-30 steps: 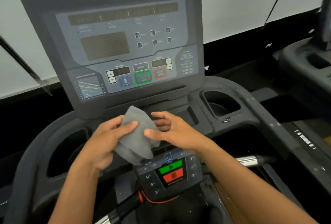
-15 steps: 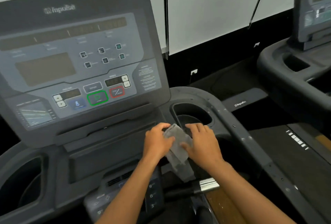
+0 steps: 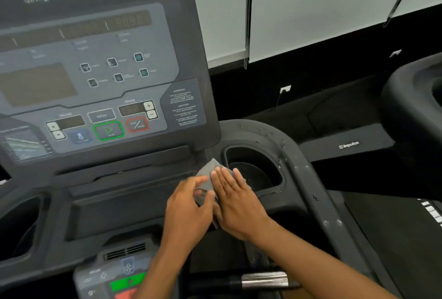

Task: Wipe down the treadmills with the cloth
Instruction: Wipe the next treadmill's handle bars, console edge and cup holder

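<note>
Cloth: a small grey fabric cloth [image 3: 208,174], folded into a flat wad, with one corner poking up toward the foot of the screen. Its lower part is hidden under my hands.
Where it lies: on the dark grey plastic ledge of the treadmill console [image 3: 134,205], just left of the deep black oval cup holder [image 3: 253,169], with its right edge at that holder's rim.
Brand: "impulse" in pale letters at the top of the upright dark display panel [image 3: 191,35]. The same word is in white on the flat black motor cover [image 3: 373,145] beyond the console.
Other writing: "SPEED" over a small window with plus and minus keys, "ENTER" on a grey key, and "WARNING" and "CAUTION" heading a block of small print (the print itself is too blurred to read).
Buttons: a green-ringed start key [image 3: 108,130] with a triangle, and just beside it a red-ringed stop key [image 3: 137,124].
Left hand: my left hand [image 3: 189,207] has its fingers curled and pinches the cloth's near left edge between thumb and fingertips.
Right hand: my right hand [image 3: 236,200] lies flat with fingers straight and close together, palm down on the cloth, pressing it to the ledge.
Hands together: side by side over the cloth, touching.
Nearby: a lower grey control pad [image 3: 95,279] with green and red keys, a chrome-ended black handlebar [image 3: 265,279], and a second treadmill [image 3: 411,112] in dark plastic at the right edge.
</note>
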